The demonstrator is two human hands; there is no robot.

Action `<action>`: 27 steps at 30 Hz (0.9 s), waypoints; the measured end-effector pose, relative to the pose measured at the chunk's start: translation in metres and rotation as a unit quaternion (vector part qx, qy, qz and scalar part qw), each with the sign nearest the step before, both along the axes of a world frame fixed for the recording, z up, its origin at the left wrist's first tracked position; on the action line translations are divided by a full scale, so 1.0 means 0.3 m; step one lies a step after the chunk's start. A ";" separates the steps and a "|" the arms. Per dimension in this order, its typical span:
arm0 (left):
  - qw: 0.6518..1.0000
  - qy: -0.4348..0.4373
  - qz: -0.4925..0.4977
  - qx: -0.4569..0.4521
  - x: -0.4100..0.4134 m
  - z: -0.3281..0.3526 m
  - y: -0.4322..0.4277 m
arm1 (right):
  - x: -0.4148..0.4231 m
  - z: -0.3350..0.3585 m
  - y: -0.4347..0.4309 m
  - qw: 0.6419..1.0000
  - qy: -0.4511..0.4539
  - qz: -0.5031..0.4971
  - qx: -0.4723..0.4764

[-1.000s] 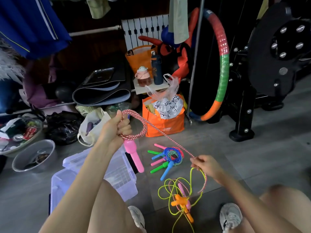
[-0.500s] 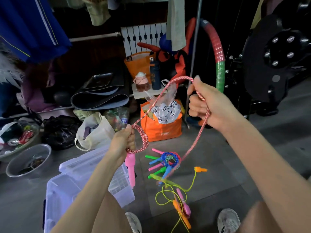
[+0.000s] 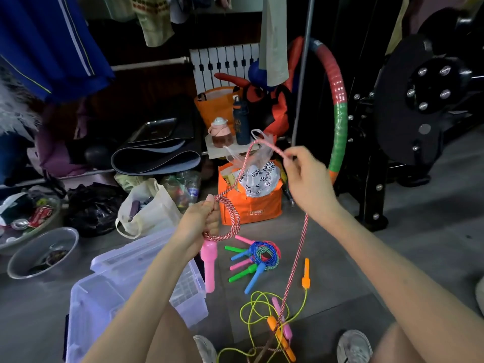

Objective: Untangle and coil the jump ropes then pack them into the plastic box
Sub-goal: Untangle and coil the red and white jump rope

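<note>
My left hand (image 3: 200,221) grips several coils of a pink-and-white braided jump rope (image 3: 230,218), and its pink handle (image 3: 209,268) hangs below my fist. My right hand (image 3: 306,179) pinches the same rope higher up. From there the rope arcs over to the coil and also drops to the floor. A yellow-green rope with orange handles (image 3: 277,320) lies tangled on the floor around the pink rope's far end. A coiled bundle of blue, red and green ropes (image 3: 262,255) lies beside it. The clear plastic box (image 3: 104,297) stands open at lower left.
An orange bag (image 3: 248,203) stuffed with plastic bags stands behind the ropes. A metal bowl (image 3: 39,255), a cloth tote (image 3: 146,208) and a black bag (image 3: 91,205) lie to the left. A hula hoop (image 3: 337,106) and black gym equipment (image 3: 419,100) stand at the right.
My right hand has come down and toward the left hand, bringing a loop of rope over to the coil. The left hand holds steady.
</note>
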State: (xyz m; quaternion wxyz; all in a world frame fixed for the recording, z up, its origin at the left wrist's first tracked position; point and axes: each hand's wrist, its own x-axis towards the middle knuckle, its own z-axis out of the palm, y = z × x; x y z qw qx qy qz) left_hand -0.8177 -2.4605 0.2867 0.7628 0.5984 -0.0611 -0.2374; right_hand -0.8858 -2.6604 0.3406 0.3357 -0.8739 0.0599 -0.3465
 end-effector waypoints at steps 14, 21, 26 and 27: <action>0.983 -0.127 0.052 0.119 0.016 -0.026 0.002 | -0.096 -0.176 0.101 0.857 0.175 0.157 -0.458; 0.971 -0.156 0.064 0.170 0.020 -0.048 0.009 | -0.126 -0.152 0.172 0.854 0.187 0.268 -0.406; 0.986 -0.137 0.018 0.098 -0.019 -0.041 -0.024 | -0.091 -0.075 0.184 0.920 0.194 0.311 -0.140; 0.989 -0.126 0.006 0.075 -0.024 -0.039 -0.029 | -0.078 -0.062 0.178 0.922 0.202 0.315 -0.097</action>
